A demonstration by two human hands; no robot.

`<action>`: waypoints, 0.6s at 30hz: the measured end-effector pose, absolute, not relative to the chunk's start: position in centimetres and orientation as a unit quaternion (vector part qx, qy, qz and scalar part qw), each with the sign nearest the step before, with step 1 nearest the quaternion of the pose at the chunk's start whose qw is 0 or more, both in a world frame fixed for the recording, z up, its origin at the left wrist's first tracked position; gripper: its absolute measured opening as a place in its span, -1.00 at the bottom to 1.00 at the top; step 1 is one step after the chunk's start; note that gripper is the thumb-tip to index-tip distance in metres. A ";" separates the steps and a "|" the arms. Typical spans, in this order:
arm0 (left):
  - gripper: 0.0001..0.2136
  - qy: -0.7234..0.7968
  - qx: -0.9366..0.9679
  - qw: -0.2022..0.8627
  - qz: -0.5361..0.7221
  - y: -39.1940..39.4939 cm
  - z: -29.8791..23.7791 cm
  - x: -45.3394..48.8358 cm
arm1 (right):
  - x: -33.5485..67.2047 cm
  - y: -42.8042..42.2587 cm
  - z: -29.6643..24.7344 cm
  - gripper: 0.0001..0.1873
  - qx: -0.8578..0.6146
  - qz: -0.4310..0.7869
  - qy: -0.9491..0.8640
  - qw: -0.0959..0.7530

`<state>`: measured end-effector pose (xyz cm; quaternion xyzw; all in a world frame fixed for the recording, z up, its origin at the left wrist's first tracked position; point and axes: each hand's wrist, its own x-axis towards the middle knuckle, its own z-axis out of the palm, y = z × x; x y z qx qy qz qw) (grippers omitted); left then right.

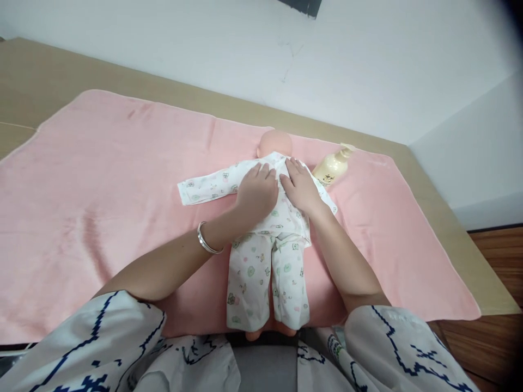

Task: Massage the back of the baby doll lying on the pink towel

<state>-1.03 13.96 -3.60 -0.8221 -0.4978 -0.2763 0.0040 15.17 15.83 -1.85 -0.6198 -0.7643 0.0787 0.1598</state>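
Note:
A baby doll [274,144] lies on its front on a pink towel [102,185], head away from me, feet at the near edge. It wears a white printed top and trousers [265,272]. My left hand [256,191] lies flat on the doll's back, fingers stretched out, a silver bangle on the wrist. My right hand [300,186] lies flat beside it on the right of the back, fingers also stretched out. Neither hand holds anything. One doll sleeve [206,188] is spread out to the left.
A cream pump bottle [333,165] lies on the towel just right of the doll's shoulder. The towel covers a tan table [36,81] that meets a white wall. Wooden floor [496,326] shows at the right.

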 end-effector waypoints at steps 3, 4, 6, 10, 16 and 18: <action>-0.61 -0.472 -0.838 0.025 -0.273 13.3 -3.1 -0.8 | 14.8 15.4 -1.7 -0.33 -0.622 0.047 -0.767 0.152; -0.61 -0.468 -0.841 0.023 -0.271 13.6 -3.0 -0.9 | 14.6 15.1 -1.4 -0.35 -0.624 0.035 -0.766 0.151; -0.60 -0.471 -0.844 0.005 -0.259 14.5 -2.7 -1.3 | 14.0 14.2 -0.7 -0.38 -0.627 0.017 -0.764 0.147; -0.58 -0.489 -0.844 -0.032 -0.219 17.0 -2.7 -2.6 | 12.4 11.5 1.0 -0.47 -0.630 0.006 -0.768 0.113; -0.51 -0.539 -0.812 -0.024 -0.222 14.8 -2.9 -1.4 | 11.7 10.6 0.9 -0.56 -0.626 -0.021 -0.770 0.122; -0.50 -0.547 -0.809 -0.027 -0.215 13.0 -2.5 -0.7 | 12.3 11.6 0.2 -0.55 -0.628 -0.019 -0.763 0.151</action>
